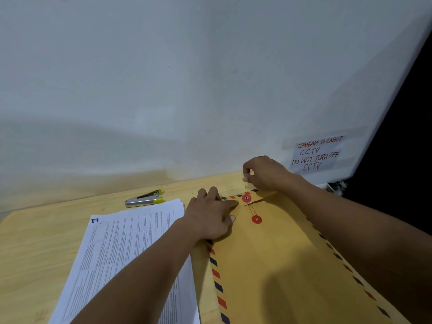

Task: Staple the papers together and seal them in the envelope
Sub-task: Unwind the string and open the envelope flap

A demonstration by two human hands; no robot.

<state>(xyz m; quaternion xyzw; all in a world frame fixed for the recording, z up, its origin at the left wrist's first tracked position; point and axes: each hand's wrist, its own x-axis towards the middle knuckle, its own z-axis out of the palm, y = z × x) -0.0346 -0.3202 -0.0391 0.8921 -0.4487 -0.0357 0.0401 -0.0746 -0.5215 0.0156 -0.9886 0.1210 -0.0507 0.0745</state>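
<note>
A brown envelope (275, 265) with red and blue edge stripes lies on the wooden table, its flap folded down at the far end. Two red string buttons sit on it, one on the flap (246, 198) and one below it (256, 219), with a thin string running between them. My left hand (211, 218) presses flat on the envelope beside the flap. My right hand (264, 173) pinches the string end just above the flap button. A stack of printed papers (131, 249) lies to the left of the envelope. A silver stapler (145, 199) with yellow trim rests beyond the papers.
A white wall rises right behind the table's far edge (140, 190). A handwritten paper notice (315, 154) is taped to the wall at the right. Bare wooden tabletop (35, 253) lies left of the papers. A dark gap opens at the far right.
</note>
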